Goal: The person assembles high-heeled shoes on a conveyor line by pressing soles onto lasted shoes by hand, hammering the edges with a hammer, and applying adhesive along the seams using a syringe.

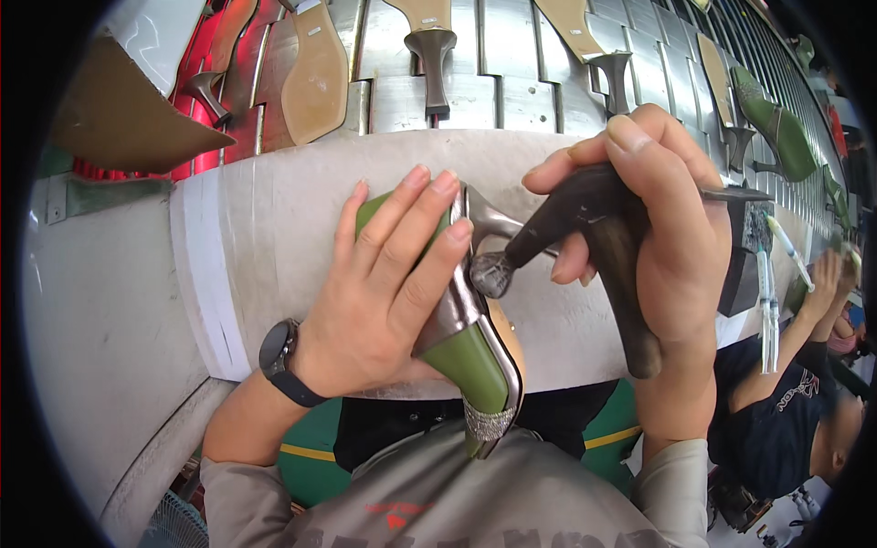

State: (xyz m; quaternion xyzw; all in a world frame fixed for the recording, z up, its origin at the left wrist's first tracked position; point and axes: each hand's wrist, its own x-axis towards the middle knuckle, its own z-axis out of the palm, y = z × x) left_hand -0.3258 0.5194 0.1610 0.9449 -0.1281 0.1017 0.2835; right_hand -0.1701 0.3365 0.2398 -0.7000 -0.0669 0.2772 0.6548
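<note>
A green high-heeled shoe (468, 365) with metallic silver trim and a glittering band near its toe lies on its side before me, toe toward my body. My left hand (384, 265) is closed over it, fingers spread across its back part and steadying it. Gripped in my right hand (671, 210) is a dark cobbler's hammer (624, 292), its handle pointing down. The rounded hammer face is at the silver edge of the shoe, beside the heel (491, 222); whether they touch, I cannot tell. My palm hides part of the shoe.
Several tan-soled heeled shoes (314, 82) lie on the slatted metal conveyor (393, 108) beyond the pale worktable (265, 228). Brown board (137, 119) juts in at left. Syringes (769, 310) hang by a dark box (738, 274) at right, near a co-worker (776, 402).
</note>
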